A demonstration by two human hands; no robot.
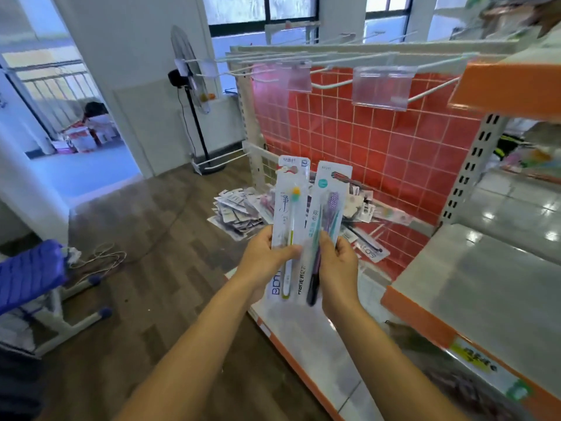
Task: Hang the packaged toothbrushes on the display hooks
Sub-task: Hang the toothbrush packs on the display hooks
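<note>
Two packs are held upright at centre. The left hand (pixel 267 256) is curled round the lower part of a white pack w/ a yellow-green brush (pixel 290 205), thumb across its front. The right hand (pixel 340 262) is curled round the lower part of a pack w/ purple & teal brushes (pixel 329 205). The packs' inner edges are touching or nearly so.

Both long axes run 6 to 12 o'clock, hang-tab ends up, the right pack tipped slightly toward 1. The display hooks (pixel 434 90) are seen up and beyond, at 12 to 2 o'clock from the hands, well apart from the pack tops, w/ clear tag holders (pixel 379 86) at their tips. The 1–2 o'clock hook is judged nearer the right hand. The tab holes can't be made out.

Beyond the hands, at 11–12 o'clock, a pile of more packs (pixel 239 214) lies on the base shelf (pixel 303 329), against a red grid panel (pixel 394 153). A side shelf (pixel 485 284) is at 3 o'clock. Wood floor (pixel 151 223) is at 9, a blue stool (pixel 27 275) at 8–9, a standing fan (pixel 188 71) far off at 11.
</note>
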